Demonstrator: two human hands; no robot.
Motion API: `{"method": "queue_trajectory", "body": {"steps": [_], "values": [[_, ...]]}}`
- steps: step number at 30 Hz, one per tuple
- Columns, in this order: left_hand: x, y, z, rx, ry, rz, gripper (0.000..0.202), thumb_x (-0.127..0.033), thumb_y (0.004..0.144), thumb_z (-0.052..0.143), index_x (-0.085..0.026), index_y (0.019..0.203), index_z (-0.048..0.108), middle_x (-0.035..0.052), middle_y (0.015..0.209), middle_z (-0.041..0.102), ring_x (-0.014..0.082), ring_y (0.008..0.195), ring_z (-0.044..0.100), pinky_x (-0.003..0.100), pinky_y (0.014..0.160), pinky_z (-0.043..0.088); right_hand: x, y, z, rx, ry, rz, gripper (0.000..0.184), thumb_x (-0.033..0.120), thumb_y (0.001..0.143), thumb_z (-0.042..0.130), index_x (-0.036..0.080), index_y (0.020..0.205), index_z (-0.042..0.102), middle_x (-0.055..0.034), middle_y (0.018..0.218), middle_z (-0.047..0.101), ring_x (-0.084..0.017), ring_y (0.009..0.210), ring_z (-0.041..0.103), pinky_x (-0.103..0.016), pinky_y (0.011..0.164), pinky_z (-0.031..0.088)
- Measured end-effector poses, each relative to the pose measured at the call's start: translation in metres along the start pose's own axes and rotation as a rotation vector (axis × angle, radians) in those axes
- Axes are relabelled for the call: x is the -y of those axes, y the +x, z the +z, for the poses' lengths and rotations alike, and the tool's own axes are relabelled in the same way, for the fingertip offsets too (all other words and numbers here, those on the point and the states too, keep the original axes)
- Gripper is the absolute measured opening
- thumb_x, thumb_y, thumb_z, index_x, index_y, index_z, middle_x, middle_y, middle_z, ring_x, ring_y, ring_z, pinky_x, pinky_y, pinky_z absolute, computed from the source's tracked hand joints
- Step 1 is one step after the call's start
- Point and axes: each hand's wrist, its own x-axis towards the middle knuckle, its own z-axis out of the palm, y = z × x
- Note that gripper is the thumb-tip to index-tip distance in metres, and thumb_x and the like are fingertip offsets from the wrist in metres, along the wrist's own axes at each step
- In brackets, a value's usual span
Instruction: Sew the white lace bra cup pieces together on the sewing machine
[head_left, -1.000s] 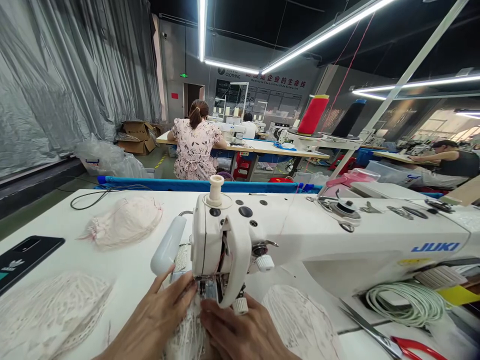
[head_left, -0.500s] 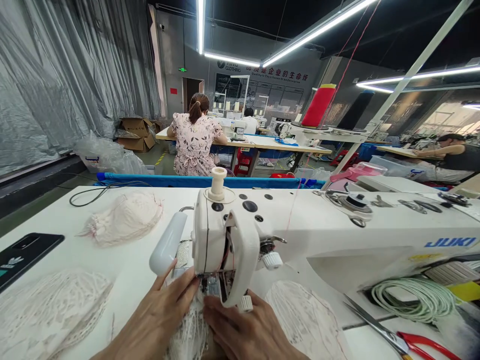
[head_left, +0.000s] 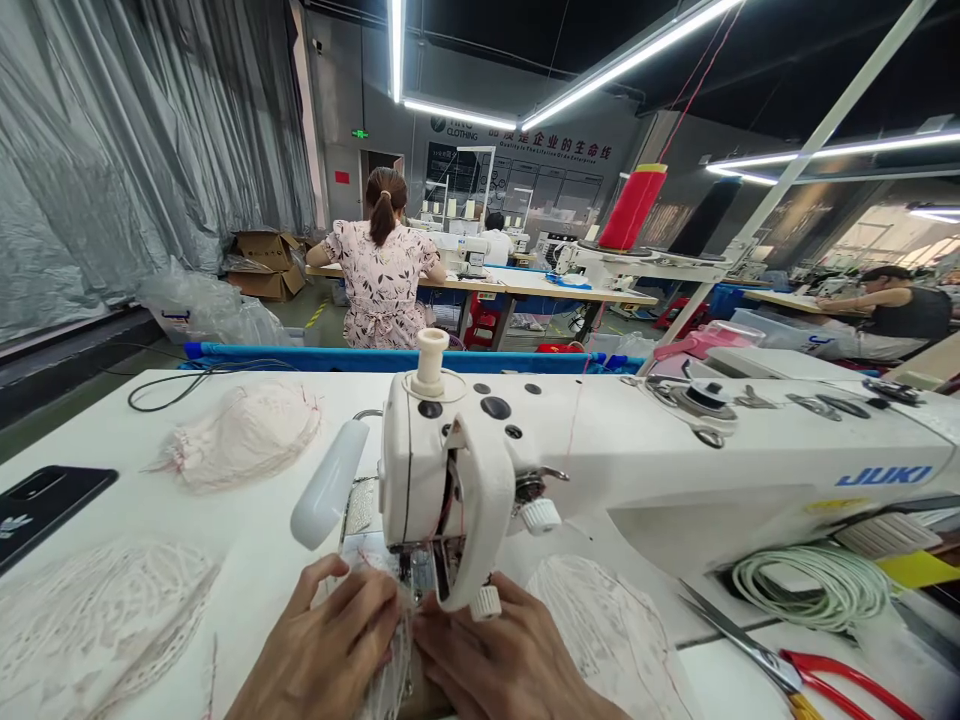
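Observation:
A white sewing machine (head_left: 442, 450) stands before me, its needle and presser foot (head_left: 411, 568) low over the bed. Below the foot, a piece of white lace fabric (head_left: 388, 682) runs toward me between my hands. My left hand (head_left: 330, 635) has its fingers curled and pressed onto the lace, left of the foot. On the other side, my right hand (head_left: 499, 650) pinches the lace close to the foot, its fingertips partly hidden beneath the machine's head. Another lace piece (head_left: 600, 625) lies right of my right hand, and a lace cup (head_left: 247, 435) rests at the back left.
More lace (head_left: 105, 620) and a black phone (head_left: 52, 505) lie at left. Scissors with red handles (head_left: 780, 670) and a coil of pale green cord (head_left: 810, 590) are at right. A white lamp (head_left: 330, 485) juts beside the machine head. Another person (head_left: 386, 270) sits ahead.
My left hand has drawn back toward me from beside the machine head, its fingers now more curled. The lace between my hands shows less. My right hand has barely moved.

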Motion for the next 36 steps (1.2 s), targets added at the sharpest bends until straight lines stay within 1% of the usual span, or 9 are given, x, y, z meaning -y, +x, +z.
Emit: {"method": "queue_trajectory", "body": {"steps": [2,5,8,16,22,25,27,31,36], "values": [[-0.001,0.003,-0.003,0.007,-0.086,-0.044,0.046,-0.020,0.100,0.020,-0.022,0.089,0.065,-0.0048,0.077,0.071,0.0092,0.073,0.063,0.032,0.084,0.033,0.000,-0.001,0.001,0.009,0.001,0.004,0.018,0.017,0.086,0.049,0.017,0.100,0.059,-0.0019,0.075,0.067,-0.012,0.057,0.058,-0.026,0.063,0.045],[-0.002,0.006,-0.007,-0.014,-0.171,-0.091,0.040,-0.024,0.101,0.026,-0.022,0.092,0.065,-0.0043,0.078,0.074,0.0092,0.074,0.065,0.032,0.084,0.032,0.001,-0.002,0.002,0.010,-0.001,-0.020,0.018,0.023,0.088,0.047,0.017,0.100,0.060,-0.0029,0.082,0.067,-0.012,0.056,0.056,-0.027,0.061,0.044],[-0.002,0.005,-0.006,-0.032,-0.156,-0.075,0.039,-0.022,0.100,0.027,-0.020,0.092,0.065,-0.0028,0.077,0.075,0.0096,0.070,0.065,0.034,0.084,0.032,0.002,-0.002,0.004,0.022,-0.014,-0.039,0.018,0.028,0.091,0.046,0.018,0.096,0.060,-0.0017,0.084,0.068,-0.012,0.054,0.053,-0.027,0.057,0.042],[-0.003,0.004,-0.004,-0.038,-0.182,-0.064,0.037,-0.023,0.099,0.030,-0.020,0.093,0.066,-0.0016,0.076,0.073,0.0107,0.071,0.065,0.034,0.086,0.030,0.003,-0.004,0.009,0.005,-0.037,-0.011,0.017,0.028,0.091,0.047,0.018,0.091,0.060,0.0013,0.067,0.063,-0.011,0.047,0.046,-0.026,0.053,0.037],[0.000,0.001,0.003,-0.037,-0.176,-0.059,0.036,-0.023,0.099,0.030,-0.021,0.097,0.065,-0.0060,0.065,0.066,0.0104,0.065,0.060,0.032,0.087,0.030,0.000,-0.004,0.009,0.003,-0.008,0.007,0.022,0.029,0.093,0.041,0.018,0.094,0.059,-0.0016,0.070,0.063,-0.013,0.051,0.051,-0.027,0.055,0.038],[0.003,-0.005,0.011,-0.017,-0.146,-0.065,0.030,-0.022,0.098,0.034,-0.022,0.100,0.064,-0.0056,0.070,0.067,0.0118,0.070,0.060,0.033,0.090,0.031,-0.003,-0.006,0.010,0.074,-0.046,0.031,0.025,0.030,0.093,0.038,0.017,0.100,0.058,-0.0023,0.064,0.060,-0.015,0.051,0.051,-0.028,0.055,0.039],[0.004,-0.007,0.014,-0.020,-0.091,-0.075,0.029,-0.021,0.097,0.035,-0.021,0.101,0.063,-0.0022,0.077,0.068,0.0143,0.078,0.061,0.036,0.092,0.031,-0.004,-0.007,0.012,0.108,-0.078,0.031,0.027,0.030,0.093,0.037,0.016,0.105,0.056,-0.0027,0.063,0.059,-0.016,0.052,0.052,-0.029,0.054,0.039],[0.001,-0.001,0.009,-0.015,-0.017,-0.075,0.034,-0.018,0.096,0.030,-0.020,0.102,0.064,0.0016,0.083,0.072,0.0178,0.085,0.063,0.039,0.091,0.032,-0.004,-0.006,0.013,0.110,-0.099,0.041,0.027,0.034,0.094,0.037,0.016,0.102,0.056,-0.0027,0.065,0.059,-0.016,0.051,0.051,-0.029,0.052,0.037],[-0.006,0.006,0.002,-0.017,0.008,-0.108,0.038,-0.038,0.095,0.032,-0.020,0.097,0.066,0.0038,0.088,0.074,0.0214,0.087,0.064,0.039,0.087,0.036,0.000,-0.001,0.012,0.093,-0.080,0.079,0.030,0.036,0.096,0.033,0.018,0.086,0.055,-0.0025,0.067,0.059,-0.014,0.051,0.050,-0.027,0.052,0.035]]}}
